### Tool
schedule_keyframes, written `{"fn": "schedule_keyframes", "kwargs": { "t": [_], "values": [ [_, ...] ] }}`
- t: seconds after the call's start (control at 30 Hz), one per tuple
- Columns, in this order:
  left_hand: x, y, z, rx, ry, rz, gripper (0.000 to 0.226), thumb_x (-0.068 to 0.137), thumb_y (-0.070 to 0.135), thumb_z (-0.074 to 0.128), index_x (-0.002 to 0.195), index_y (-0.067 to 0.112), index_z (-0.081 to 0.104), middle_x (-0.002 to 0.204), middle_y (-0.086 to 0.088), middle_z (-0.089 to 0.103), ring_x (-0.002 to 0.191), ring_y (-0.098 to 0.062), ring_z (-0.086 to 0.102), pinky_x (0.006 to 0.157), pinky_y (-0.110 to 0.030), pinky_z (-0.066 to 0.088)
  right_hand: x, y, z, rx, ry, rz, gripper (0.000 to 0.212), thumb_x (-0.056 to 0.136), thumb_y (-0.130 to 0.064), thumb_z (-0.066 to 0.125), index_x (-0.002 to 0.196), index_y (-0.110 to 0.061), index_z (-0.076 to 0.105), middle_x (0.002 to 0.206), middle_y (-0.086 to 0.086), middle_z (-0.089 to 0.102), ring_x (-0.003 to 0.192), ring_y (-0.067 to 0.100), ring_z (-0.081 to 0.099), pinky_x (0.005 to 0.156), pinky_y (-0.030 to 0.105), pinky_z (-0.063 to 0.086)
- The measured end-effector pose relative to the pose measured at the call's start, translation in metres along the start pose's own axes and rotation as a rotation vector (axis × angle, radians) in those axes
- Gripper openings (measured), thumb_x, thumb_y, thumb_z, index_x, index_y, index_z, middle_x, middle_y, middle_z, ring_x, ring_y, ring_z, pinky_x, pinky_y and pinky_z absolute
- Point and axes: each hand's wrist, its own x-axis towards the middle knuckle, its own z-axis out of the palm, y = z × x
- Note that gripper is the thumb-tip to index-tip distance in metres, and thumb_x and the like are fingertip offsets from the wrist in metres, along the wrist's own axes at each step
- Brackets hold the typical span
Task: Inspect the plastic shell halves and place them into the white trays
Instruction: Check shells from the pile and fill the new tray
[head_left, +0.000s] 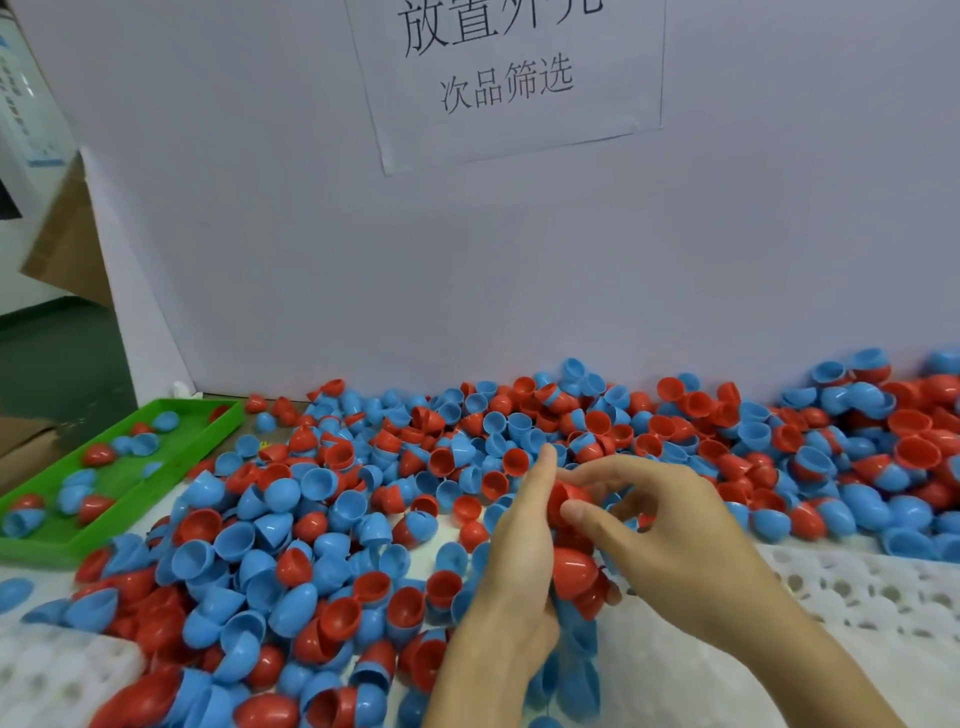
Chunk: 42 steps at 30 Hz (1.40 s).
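My hands are close together over the middle of the table, both busy with red shells. My right hand (670, 535) pinches a red shell half (563, 500) between thumb and forefinger, the other fingers loosely curled above it. My left hand (511, 566) stands edge-on just beside it, its forefinger reaching up past that shell, and its fingers wrap around a stack of shells held low in the palm: a glossy red shell (574, 566) shows at the top, and blue ones (576, 675) hang below the heel of the hand. How many are in that stack I cannot tell. All around my hands lies the heap of loose red and blue shell halves (322, 519), spreading from the left edge to the right and back to the white partition (363, 260). A white tray (883, 597) with round pockets lies under my right forearm, and another white tray (47, 675) sits at the lower left, its pockets blurred. At far left a green tray (171, 467) holds a few scattered shells, well apart from my hands. A paper sign (506, 78) with printed characters is stuck on the partition above.
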Motion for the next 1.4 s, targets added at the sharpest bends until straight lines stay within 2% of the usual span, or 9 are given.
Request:
{"fn": "schedule_keyframes", "kwargs": {
  "t": [0.23, 0.37, 0.57, 0.63, 0.73, 0.9, 1.0, 1.27, 1.4],
  "values": [
    [0.004, -0.001, -0.004, -0.061, 0.062, 0.051, 0.044, 0.094, 0.037, 0.062, 0.121, 0.003, 0.066, 0.11, -0.023, 0.07, 0.092, -0.032, 0.067, 0.066, -0.037, 0.054, 0.003, 0.008, -0.006, 0.236, 0.056, 0.095, 0.02, 0.094, -0.025, 0.063, 0.091, -0.044, 0.069, 0.088, -0.031, 0.071, 0.085, -0.008, 0.068, 0.067, 0.008, 0.053],
    [0.003, 0.002, -0.005, -0.041, 0.029, 0.111, 0.028, 0.093, 0.033, 0.065, 0.112, 0.014, 0.072, 0.096, -0.011, 0.074, 0.075, -0.024, 0.07, 0.054, -0.031, 0.053, 0.003, 0.01, -0.007, 0.279, 0.089, 0.137, 0.015, 0.095, -0.029, 0.063, 0.091, -0.042, 0.071, 0.085, -0.026, 0.073, 0.081, -0.006, 0.069, 0.064, 0.011, 0.054],
    [0.008, 0.001, -0.006, 0.012, 0.146, 0.142, 0.02, 0.094, 0.026, 0.068, 0.107, 0.011, 0.068, 0.093, -0.013, 0.072, 0.077, -0.026, 0.07, 0.057, -0.035, 0.056, 0.003, 0.01, -0.012, 0.038, 0.025, 0.147, 0.016, 0.085, -0.036, 0.069, 0.069, -0.041, 0.07, 0.072, -0.032, 0.069, 0.077, -0.016, 0.063, 0.057, 0.0, 0.045],
    [0.007, -0.001, -0.006, 0.034, 0.116, 0.129, 0.02, 0.094, 0.028, 0.069, 0.107, 0.013, 0.07, 0.09, -0.012, 0.072, 0.079, -0.028, 0.071, 0.064, -0.038, 0.059, 0.001, 0.01, -0.014, -0.021, 0.027, 0.13, 0.011, 0.084, -0.033, 0.074, 0.08, -0.042, 0.07, 0.07, -0.027, 0.07, 0.075, -0.014, 0.064, 0.055, 0.002, 0.047],
    [0.007, -0.002, -0.007, 0.129, 0.052, 0.141, 0.022, 0.094, 0.031, 0.069, 0.106, 0.012, 0.07, 0.074, -0.006, 0.065, 0.067, -0.02, 0.067, 0.057, -0.036, 0.056, -0.002, 0.009, -0.018, -0.167, -0.041, 0.065, 0.037, 0.084, -0.025, 0.077, 0.1, -0.051, 0.057, 0.07, -0.018, 0.07, 0.069, -0.005, 0.067, 0.052, 0.012, 0.052],
    [0.009, -0.005, -0.007, 0.25, 0.02, 0.136, 0.027, 0.093, 0.034, 0.069, 0.113, 0.015, 0.07, 0.08, -0.006, 0.066, 0.068, -0.018, 0.067, 0.06, -0.036, 0.054, -0.001, 0.006, -0.025, -0.295, -0.114, -0.018, 0.038, 0.091, -0.014, 0.07, 0.101, -0.049, 0.061, 0.065, -0.012, 0.07, 0.06, 0.001, 0.068, 0.062, 0.02, 0.059],
    [0.008, -0.004, -0.004, 0.117, -0.021, 0.1, 0.031, 0.086, 0.031, 0.075, 0.112, 0.014, 0.071, 0.081, -0.006, 0.066, 0.067, -0.018, 0.065, 0.057, -0.033, 0.053, -0.002, 0.005, -0.031, -0.23, -0.059, -0.017, 0.039, 0.092, -0.011, 0.067, 0.093, -0.05, 0.061, 0.065, -0.012, 0.07, 0.053, 0.005, 0.068, 0.054, 0.019, 0.057],
    [0.009, -0.001, -0.008, -0.073, 0.074, 0.075, 0.019, 0.084, 0.024, 0.078, 0.097, 0.012, 0.069, 0.078, -0.008, 0.062, 0.055, -0.021, 0.06, 0.043, -0.03, 0.049, -0.003, 0.024, -0.072, -0.268, 0.1, 0.245, 0.026, 0.092, -0.019, 0.067, 0.083, -0.043, 0.063, 0.062, -0.01, 0.07, 0.052, 0.01, 0.064, 0.037, 0.013, 0.04],
    [0.009, -0.003, -0.008, -0.059, 0.061, 0.082, 0.02, 0.085, 0.024, 0.077, 0.096, 0.011, 0.068, 0.079, -0.009, 0.063, 0.054, -0.021, 0.061, 0.044, -0.03, 0.049, -0.002, 0.037, -0.061, -0.553, 0.062, 0.34, 0.014, 0.09, -0.02, 0.068, 0.094, -0.033, 0.073, 0.075, -0.013, 0.063, 0.062, 0.008, 0.061, 0.052, 0.019, 0.044]
  ]
}}
